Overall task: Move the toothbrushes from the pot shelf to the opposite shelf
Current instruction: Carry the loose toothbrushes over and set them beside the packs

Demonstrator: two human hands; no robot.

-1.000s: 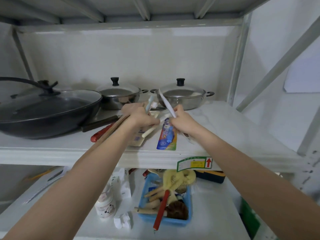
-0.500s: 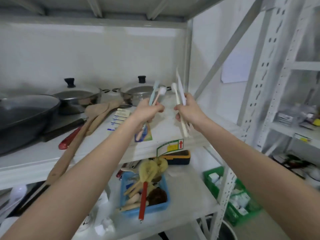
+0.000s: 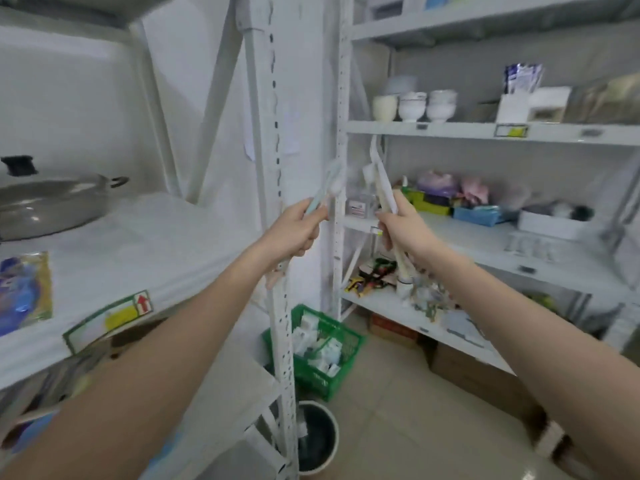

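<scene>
My left hand is closed around two toothbrushes, a pale blue one and a pinkish one, heads up and blurred. In my right hand I grip two more toothbrushes, white and cream, also upright. Both hands hover in the air between the two racks. The pot shelf lies at the left with a steel lidded pot and a toothbrush package on it. The opposite shelf is at the right, just beyond my right hand.
White perforated rack posts stand between my hands and the far wall. The right rack holds bowls, boxes, a blue tray and clutter. A green basket and a dark bucket sit on the tiled floor.
My view has swung right, away from the pots toward the opposite rack. Both hands have kept their toothbrushes and moved off the pot shelf into the gap between racks.
</scene>
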